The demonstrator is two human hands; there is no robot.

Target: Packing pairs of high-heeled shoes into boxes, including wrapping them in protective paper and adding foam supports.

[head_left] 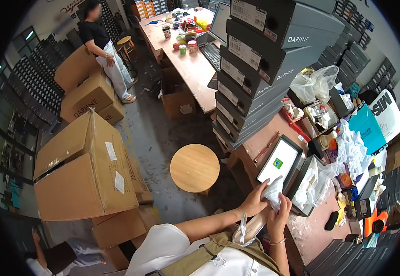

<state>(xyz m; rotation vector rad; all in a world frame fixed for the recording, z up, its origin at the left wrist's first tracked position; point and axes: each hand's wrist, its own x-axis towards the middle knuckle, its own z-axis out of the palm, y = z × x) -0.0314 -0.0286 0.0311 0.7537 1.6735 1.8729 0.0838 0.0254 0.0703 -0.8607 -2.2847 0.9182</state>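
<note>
My left hand (254, 201) and my right hand (279, 216) meet at the table's near edge, fingers closed on crumpled white tissue paper (273, 192). Just below them, close to my body, is a pale sandal (254, 227) with a light strap and beige insole. Its front end is hidden by the paper and my hands, so I cannot tell how far the paper goes into it. Beyond my fingers lies a shallow dark box part (278, 158) with a white inside and a small green picture. To its right, an open shoe box (305, 193) holds white tissue and plastic.
A tall stack of grey shoe boxes (255, 78) rises on the table ahead. Wrappings and a teal bag (365, 129) crowd the right side. On the floor are a round wooden stool (194, 169) and big cartons (85, 175). One person (100, 41) stands far left; another (62, 257) is lower left.
</note>
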